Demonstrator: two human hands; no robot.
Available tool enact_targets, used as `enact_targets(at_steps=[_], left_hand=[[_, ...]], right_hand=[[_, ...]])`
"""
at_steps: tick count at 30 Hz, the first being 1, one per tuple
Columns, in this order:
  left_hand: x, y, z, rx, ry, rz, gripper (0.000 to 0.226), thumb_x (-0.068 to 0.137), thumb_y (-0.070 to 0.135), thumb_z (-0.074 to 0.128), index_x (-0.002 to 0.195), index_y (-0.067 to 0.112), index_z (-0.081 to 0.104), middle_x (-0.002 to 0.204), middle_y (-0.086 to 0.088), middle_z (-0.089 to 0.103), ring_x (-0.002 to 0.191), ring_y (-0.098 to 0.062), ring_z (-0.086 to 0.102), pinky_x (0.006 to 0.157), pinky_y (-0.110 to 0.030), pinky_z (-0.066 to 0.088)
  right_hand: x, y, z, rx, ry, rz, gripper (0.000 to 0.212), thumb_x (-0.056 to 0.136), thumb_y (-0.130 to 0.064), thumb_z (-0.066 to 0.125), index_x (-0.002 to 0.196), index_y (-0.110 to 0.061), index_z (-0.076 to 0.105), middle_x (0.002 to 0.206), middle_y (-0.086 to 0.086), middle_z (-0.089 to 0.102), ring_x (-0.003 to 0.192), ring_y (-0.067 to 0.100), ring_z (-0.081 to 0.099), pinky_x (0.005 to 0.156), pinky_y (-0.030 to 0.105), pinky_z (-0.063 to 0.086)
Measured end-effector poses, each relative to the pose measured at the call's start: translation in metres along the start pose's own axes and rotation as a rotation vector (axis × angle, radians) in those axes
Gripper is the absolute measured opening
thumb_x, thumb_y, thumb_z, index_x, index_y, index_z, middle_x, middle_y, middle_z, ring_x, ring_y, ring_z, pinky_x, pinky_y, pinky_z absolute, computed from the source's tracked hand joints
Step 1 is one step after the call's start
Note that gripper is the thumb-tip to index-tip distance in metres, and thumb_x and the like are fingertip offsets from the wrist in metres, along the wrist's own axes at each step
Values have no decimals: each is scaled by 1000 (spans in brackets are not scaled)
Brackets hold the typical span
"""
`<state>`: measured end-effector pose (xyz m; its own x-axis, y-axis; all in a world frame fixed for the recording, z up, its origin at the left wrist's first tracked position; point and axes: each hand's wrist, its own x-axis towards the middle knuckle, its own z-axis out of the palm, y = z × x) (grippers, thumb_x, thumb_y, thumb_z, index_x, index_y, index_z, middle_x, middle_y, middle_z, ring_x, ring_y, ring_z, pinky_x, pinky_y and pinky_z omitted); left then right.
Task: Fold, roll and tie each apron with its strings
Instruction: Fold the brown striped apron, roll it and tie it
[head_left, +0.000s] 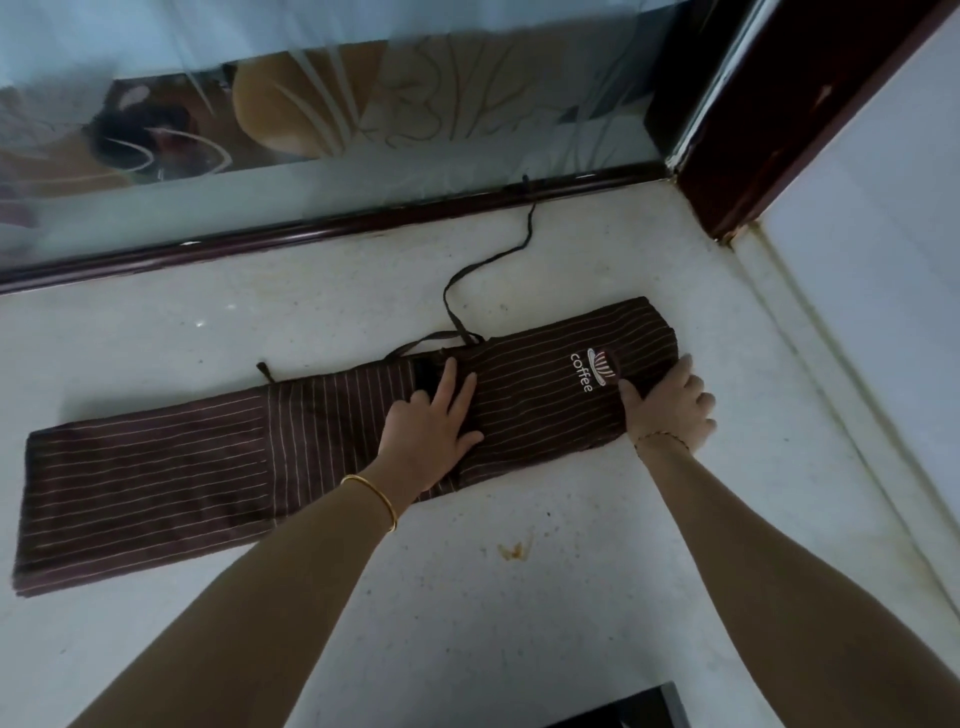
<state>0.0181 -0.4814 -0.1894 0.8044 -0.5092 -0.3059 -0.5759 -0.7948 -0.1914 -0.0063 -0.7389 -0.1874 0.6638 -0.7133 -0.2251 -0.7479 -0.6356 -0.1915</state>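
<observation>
A brown apron (156, 478) with thin white stripes lies folded into a long narrow band on the pale floor, its "coffee" logo (592, 369) near the right end. My left hand (431, 431) presses flat on the band's middle, fingers spread. At the right end, my right hand (670, 410) grips the fabric edge, thumb on top by the logo and fingers curled around the end. One brown string (493, 260) trails from the apron's top edge toward the far wall. A short string end (265, 370) pokes out further left.
A frosted glass panel with a dark bottom rail (311, 228) runs along the far side. A dark wooden door frame (753, 156) and a white wall close off the right. An orange stain (514, 551) marks the floor nearby. A dark object (639, 712) sits at the bottom edge.
</observation>
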Motion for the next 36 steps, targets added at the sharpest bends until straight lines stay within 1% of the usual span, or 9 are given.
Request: enact_targets(at_steps=[6, 11, 14, 18, 22, 26, 30, 33, 36], left_hand=[[13, 24, -20, -83, 117, 35, 65, 102, 46, 22, 151, 7, 6, 158, -11, 5, 112, -24, 51, 76, -31, 46], [20, 37, -11, -26, -3, -26, 77, 98, 57, 19, 149, 8, -12, 158, -11, -16, 101, -23, 53, 70, -30, 42], [22, 34, -9, -108, -4, -15, 76, 97, 57, 22, 150, 12, -9, 158, -7, -14, 106, -24, 53, 75, -31, 44], [18, 9, -20, -1042, 78, -154, 45, 100, 32, 39, 142, 15, 39, 148, -7, 38, 116, -23, 54, 96, -37, 45], [-13, -41, -42, -2154, 34, -607, 37, 103, 33, 32, 96, 10, 61, 83, -9, 70, 61, -17, 64, 57, -26, 52], [-48, -84, -29, -2573, -132, -751, 69, 94, 63, 22, 112, 6, 56, 103, -18, 68, 99, -33, 60, 79, -44, 46], [-62, -98, -10, -2462, -102, -810, 77, 89, 63, 41, 138, 4, 42, 138, -20, 46, 125, -37, 50, 97, -48, 45], [-57, -102, -2, -2120, -12, -791, 37, 88, 16, 63, 120, -3, 56, 120, -24, 61, 94, -30, 68, 74, -36, 58], [-48, -109, 1, -1782, 89, -827, 28, 90, 0, 57, 118, 0, 55, 115, -25, 62, 95, -32, 65, 86, -44, 55]], right_hand=[[27, 8, -10, 478, -103, 223, 47, 86, -35, 62, 122, -7, 51, 120, 17, 54, 102, 33, 55, 83, 40, 49], [11, -7, -35, 1006, 11, 162, 30, 92, -18, 57, 117, -4, 47, 99, 3, 55, 90, 18, 51, 81, 34, 51], [-27, -32, -57, 1091, 94, -24, 19, 93, -17, 55, 107, -11, 43, 85, -12, 50, 75, 6, 54, 57, 11, 48], [-100, -72, -66, 945, 119, -430, 22, 91, -16, 59, 109, -9, 48, 89, -16, 55, 69, -1, 57, 56, 12, 49], [-158, -109, -41, 633, -93, -713, 18, 90, -17, 60, 104, -10, 51, 98, 3, 65, 85, 19, 63, 66, 28, 48], [-187, -128, -11, 359, -371, -896, 27, 89, -21, 61, 111, -11, 48, 112, 5, 57, 106, 20, 57, 85, 30, 51], [-191, -122, -6, 263, -582, -1095, 45, 88, -14, 58, 130, -6, 43, 136, 9, 45, 127, 19, 43, 103, 23, 35], [-172, -112, -7, 382, -277, -953, 38, 91, -7, 53, 128, -8, 51, 130, 6, 53, 121, 16, 50, 103, 22, 39], [-140, -103, 0, 321, -35, -761, 41, 91, -2, 49, 132, -6, 48, 139, 9, 46, 130, 22, 40, 108, 28, 36]])
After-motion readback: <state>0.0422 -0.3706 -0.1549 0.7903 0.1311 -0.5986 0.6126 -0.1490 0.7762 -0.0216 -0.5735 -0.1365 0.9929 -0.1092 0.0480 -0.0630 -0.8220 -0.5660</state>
